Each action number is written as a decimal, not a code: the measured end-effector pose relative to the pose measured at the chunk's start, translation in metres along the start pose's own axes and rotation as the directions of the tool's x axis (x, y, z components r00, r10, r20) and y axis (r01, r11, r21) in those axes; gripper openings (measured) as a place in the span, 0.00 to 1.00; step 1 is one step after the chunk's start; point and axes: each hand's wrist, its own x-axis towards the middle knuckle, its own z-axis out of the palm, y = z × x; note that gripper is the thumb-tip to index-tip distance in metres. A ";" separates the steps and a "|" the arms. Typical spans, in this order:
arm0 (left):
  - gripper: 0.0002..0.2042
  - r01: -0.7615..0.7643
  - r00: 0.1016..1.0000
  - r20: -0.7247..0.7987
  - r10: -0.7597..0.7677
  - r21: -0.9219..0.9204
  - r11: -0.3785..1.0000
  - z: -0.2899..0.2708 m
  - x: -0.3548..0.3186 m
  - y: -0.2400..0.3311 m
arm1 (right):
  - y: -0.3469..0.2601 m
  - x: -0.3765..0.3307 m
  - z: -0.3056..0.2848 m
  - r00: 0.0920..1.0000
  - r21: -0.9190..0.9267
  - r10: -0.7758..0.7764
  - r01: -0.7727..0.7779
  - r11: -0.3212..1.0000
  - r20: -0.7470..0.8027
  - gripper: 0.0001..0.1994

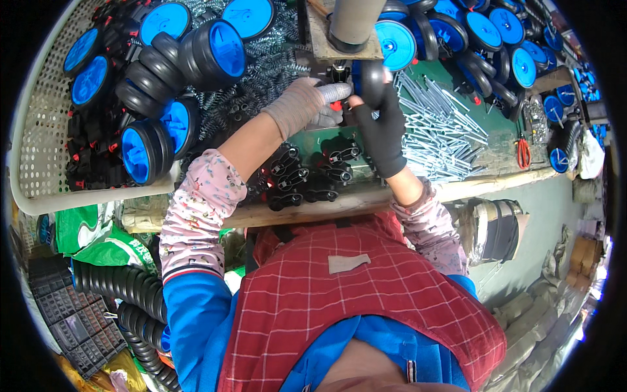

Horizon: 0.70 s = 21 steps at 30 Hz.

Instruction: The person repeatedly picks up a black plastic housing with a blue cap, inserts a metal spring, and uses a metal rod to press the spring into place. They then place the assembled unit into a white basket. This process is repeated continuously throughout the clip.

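Here the person's two gloved hands meet at the far middle of the green surface (503, 140), right under a grey cylinder (353, 23) that stands on a wooden block. The right hand (379, 127), in a black glove, has its fingers wrapped around a black wheel (371, 80), held on edge just below the cylinder. The left hand (310, 104), in a grey-beige glove, touches a small black bracket with a red part (336, 103) just left of the wheel; its fingers are curled onto that piece, though how firmly they grip it cannot be told.

Near the person, between the forearms, a cluster of black plastic brackets (313, 173) lies on the surface by its wooden near edge. To the right a heap of silver metal bolts (437, 130) spreads out, with red-handled pliers (523, 152) farther right. On the left, a white perforated tray (39, 150) holds blue-hubbed wheels (215, 52) and more black parts, and metal springs (261, 72) are piled beside it. More blue wheels (483, 29) line the far right.
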 end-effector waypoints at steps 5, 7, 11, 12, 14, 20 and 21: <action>0.25 -0.066 0.998 -0.006 0.066 0.022 0.998 -0.003 0.004 0.000 | 0.003 0.014 0.004 0.991 -0.063 -0.128 0.125 0.990 -0.047 0.33; 0.24 -0.196 0.980 0.037 0.197 0.384 0.902 -0.009 -0.009 -0.005 | 0.011 0.032 -0.015 0.966 -0.248 -0.253 0.256 0.934 0.047 0.29; 0.26 -0.268 0.904 0.181 0.388 0.946 0.183 -0.029 -0.070 0.003 | 0.029 0.122 -0.104 0.939 -0.508 0.090 0.098 0.856 0.333 0.24; 0.25 -0.224 0.894 0.203 0.400 0.975 0.005 -0.034 -0.075 0.025 | 0.072 0.166 -0.160 0.620 -0.456 -0.383 0.774 0.438 0.684 0.16; 0.23 -0.054 0.803 0.283 0.525 0.911 -0.409 -0.062 -0.077 0.040 | 0.070 0.204 -0.202 0.831 -0.209 -0.323 0.451 0.867 0.453 0.16; 0.14 0.181 0.874 0.305 0.379 0.518 -0.836 -0.150 -0.060 0.046 | 0.046 0.180 -0.127 0.829 -0.145 -0.109 0.223 0.964 0.548 0.14; 0.15 0.143 0.849 0.344 0.401 0.582 -0.801 -0.143 -0.047 0.053 | 0.070 0.155 -0.121 0.783 -0.098 0.175 -0.146 0.984 0.597 0.14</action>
